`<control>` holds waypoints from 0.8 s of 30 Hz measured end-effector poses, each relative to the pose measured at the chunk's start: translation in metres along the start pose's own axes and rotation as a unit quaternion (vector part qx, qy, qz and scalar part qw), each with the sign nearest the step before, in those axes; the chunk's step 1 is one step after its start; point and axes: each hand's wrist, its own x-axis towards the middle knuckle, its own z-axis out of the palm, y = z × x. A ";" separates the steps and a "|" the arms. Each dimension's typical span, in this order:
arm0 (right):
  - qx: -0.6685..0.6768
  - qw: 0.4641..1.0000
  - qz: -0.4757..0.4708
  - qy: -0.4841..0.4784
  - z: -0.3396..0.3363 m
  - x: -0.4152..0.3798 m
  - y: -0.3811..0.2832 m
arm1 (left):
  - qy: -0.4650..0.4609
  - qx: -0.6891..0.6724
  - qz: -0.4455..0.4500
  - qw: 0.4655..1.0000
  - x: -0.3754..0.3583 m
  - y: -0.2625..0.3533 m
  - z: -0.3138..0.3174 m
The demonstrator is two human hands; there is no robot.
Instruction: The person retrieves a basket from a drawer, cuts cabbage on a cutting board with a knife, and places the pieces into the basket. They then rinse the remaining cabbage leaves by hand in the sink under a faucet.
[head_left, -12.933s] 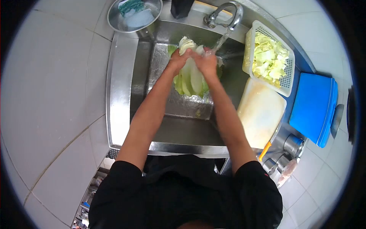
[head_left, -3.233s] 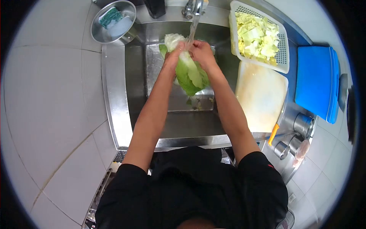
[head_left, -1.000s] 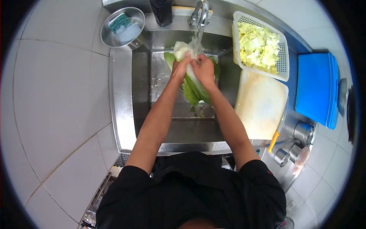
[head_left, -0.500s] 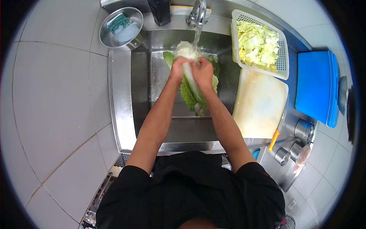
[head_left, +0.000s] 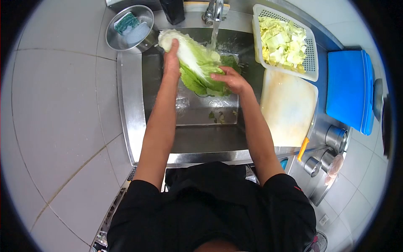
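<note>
A napa cabbage (head_left: 194, 59), white at the stem and green at the leaf edges, lies slantwise between my hands above the sink. My left hand (head_left: 171, 59) grips its white stem end, thumb on top. The leafy end rests in my right hand (head_left: 231, 79), thumb over the leaves and fingers partly hidden beneath. Water runs from the faucet (head_left: 215, 17) just behind the cabbage's right side and splashes there. Several leaf scraps (head_left: 219, 117) and a darker green leaf (head_left: 231, 63) are down in the metal sink (head_left: 201, 140).
At the right, a white perforated basket (head_left: 312, 52) holds cut cabbage, beside a cutting board (head_left: 289, 109) and an orange-handled knife (head_left: 302, 149). A blue container (head_left: 348, 90) stands farther right. A metal bowl (head_left: 149, 42) with scrubbing pads sits at the back left corner, near a black container (head_left: 172, 11).
The cabbage has turned from lengthwise under the stream to slantwise, its stem end now at the upper left. My hands have moved apart, and leaf scraps now show on the sink floor.
</note>
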 end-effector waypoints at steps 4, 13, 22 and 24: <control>0.130 0.989 0.015 0.065 0.010 -0.006 0.010 | 0.017 -0.011 0.059 0.998 -0.005 0.016 0.004; 0.053 0.993 -0.023 0.104 0.020 -0.016 0.067 | 0.026 -0.008 0.105 0.994 -0.009 0.007 0.005; -0.019 0.945 0.081 0.318 0.007 -0.028 0.134 | 0.008 -0.035 0.054 0.998 -0.017 0.011 0.022; -0.414 0.840 -0.127 0.327 0.009 -0.030 0.131 | 0.004 -0.046 0.050 0.998 -0.019 0.010 0.029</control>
